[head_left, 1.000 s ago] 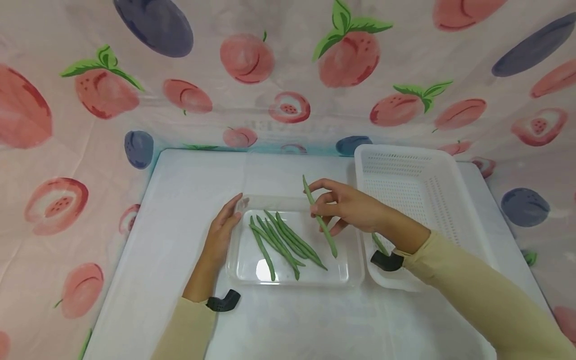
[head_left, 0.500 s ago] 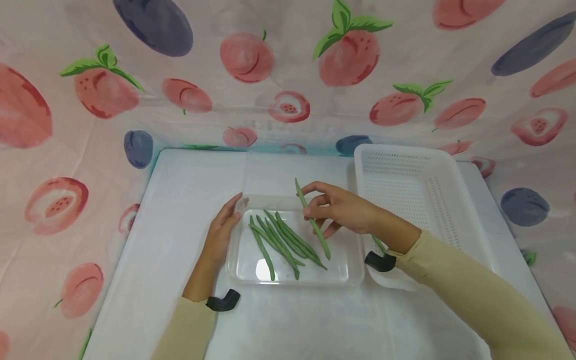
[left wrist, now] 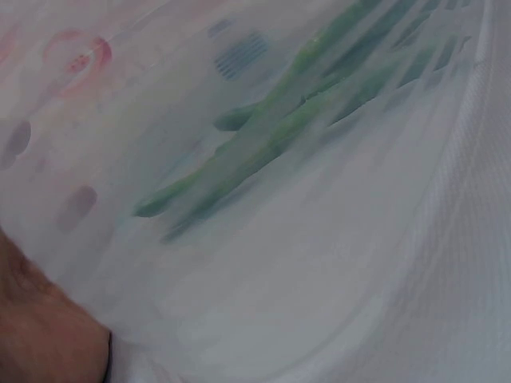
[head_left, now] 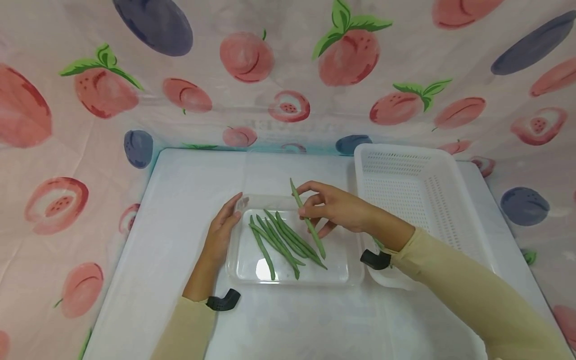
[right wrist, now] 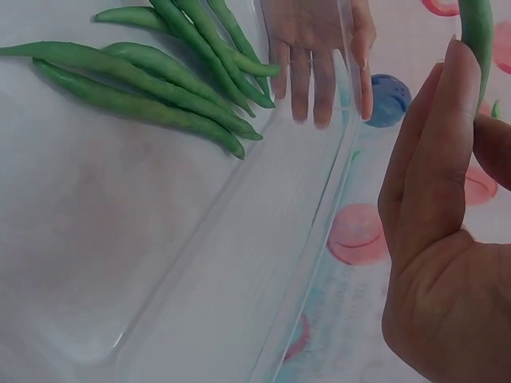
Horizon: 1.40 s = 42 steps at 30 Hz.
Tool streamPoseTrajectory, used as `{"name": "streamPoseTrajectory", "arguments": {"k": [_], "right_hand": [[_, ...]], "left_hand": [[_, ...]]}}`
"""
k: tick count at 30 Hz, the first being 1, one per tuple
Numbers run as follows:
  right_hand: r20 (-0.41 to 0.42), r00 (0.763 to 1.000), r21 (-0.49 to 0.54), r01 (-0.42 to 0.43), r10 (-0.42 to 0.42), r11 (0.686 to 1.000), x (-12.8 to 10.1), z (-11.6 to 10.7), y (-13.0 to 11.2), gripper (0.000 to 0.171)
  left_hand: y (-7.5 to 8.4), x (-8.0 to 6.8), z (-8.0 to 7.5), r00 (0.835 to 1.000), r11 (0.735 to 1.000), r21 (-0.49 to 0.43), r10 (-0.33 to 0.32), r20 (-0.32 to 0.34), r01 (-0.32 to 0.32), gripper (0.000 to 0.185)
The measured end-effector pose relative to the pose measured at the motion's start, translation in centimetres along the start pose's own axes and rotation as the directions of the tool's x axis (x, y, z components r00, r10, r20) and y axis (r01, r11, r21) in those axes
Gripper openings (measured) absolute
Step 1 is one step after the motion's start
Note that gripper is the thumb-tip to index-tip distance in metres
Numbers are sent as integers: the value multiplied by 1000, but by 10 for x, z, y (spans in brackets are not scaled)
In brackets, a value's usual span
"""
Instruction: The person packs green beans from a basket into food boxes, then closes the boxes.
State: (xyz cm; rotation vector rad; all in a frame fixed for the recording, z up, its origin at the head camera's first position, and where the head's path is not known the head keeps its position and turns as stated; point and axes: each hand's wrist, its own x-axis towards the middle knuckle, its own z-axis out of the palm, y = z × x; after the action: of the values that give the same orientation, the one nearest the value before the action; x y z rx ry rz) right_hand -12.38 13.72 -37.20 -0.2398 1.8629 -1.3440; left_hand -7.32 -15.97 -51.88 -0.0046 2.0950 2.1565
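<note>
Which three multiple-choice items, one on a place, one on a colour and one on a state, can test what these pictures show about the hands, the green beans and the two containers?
1. Where does the white perforated plastic basket stand?
A. To the right of the clear plastic tray
B. To the left of it
C. Inside it

2. What colour are the sleeves?
A. Dark blue
B. Pale yellow
C. Red

3. How is the long green bean in the right hand?
A. Lying flat in the tray
B. Lying in the basket
C. Pinched in the fingers, above the tray

Answers:
1. A, as the head view shows the basket on the tray's right side.
2. B, both forearms wear pale yellow cloth.
3. C, the fingers pinch the bean while the other green beans lie in the tray; the left hand rests at the tray's left edge.
</note>
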Motion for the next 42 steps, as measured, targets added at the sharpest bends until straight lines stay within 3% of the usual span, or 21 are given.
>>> {"name": "streamPoseTrajectory", "arguments": {"k": [42], "right_hand": [[67, 997, -4, -41, 41, 999, 28, 18, 7, 53]], "left_hand": [[0, 0, 0, 1000, 1000, -3, -4, -6, 4, 50]]}}
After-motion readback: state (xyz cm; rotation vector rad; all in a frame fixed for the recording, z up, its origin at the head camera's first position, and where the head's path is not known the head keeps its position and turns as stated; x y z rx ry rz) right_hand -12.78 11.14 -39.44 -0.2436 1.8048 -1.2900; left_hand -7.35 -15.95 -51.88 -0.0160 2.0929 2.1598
